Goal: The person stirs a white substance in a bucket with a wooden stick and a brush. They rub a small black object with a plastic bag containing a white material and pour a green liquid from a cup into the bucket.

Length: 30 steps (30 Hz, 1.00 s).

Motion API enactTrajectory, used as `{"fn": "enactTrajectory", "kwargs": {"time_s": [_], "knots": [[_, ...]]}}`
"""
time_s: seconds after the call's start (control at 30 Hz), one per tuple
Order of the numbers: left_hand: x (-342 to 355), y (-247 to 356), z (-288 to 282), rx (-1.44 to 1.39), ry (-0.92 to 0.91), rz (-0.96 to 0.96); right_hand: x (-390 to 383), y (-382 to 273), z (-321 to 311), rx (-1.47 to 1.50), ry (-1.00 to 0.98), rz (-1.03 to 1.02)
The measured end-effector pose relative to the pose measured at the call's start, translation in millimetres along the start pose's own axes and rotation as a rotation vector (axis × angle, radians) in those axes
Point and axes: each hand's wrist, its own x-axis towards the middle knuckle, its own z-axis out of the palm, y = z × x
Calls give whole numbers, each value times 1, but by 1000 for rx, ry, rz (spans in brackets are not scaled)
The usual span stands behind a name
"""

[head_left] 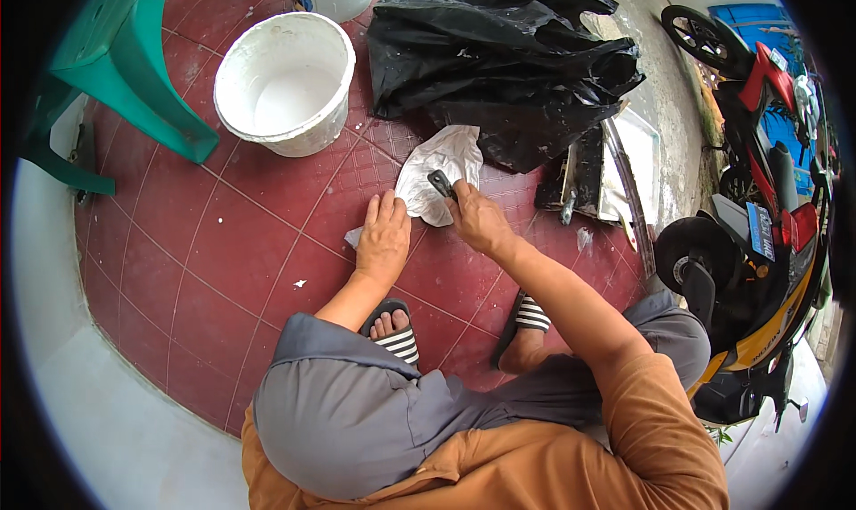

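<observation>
L hand (383,240) palm-down, fingers together, by white sheet (446,152); R hand (479,218) (outstretched), pinching dk tool (440,183)

Passable leftward of the left fingers (386,209) over the red floor (245,229); blocked ahead by the black bag (499,51), ahead-left by the white bucket (314,137).

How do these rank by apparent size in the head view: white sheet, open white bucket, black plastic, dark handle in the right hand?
Largest first:
1. Black plastic
2. Open white bucket
3. White sheet
4. Dark handle
</observation>
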Motion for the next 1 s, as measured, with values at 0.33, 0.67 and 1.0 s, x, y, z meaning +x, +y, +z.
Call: {"fn": "enactTrajectory", "kwargs": {"time_s": [0.33,0.67,1.0], "knots": [[-9,-8,18,-137,95,118,-18,-6,19,-147,-161,30],[-2,5,15,-51,42,88,-15,-32,14,37,-24,132],[-1,-1,10,-159,18,86,7,-21,19,13,72,40]]}}
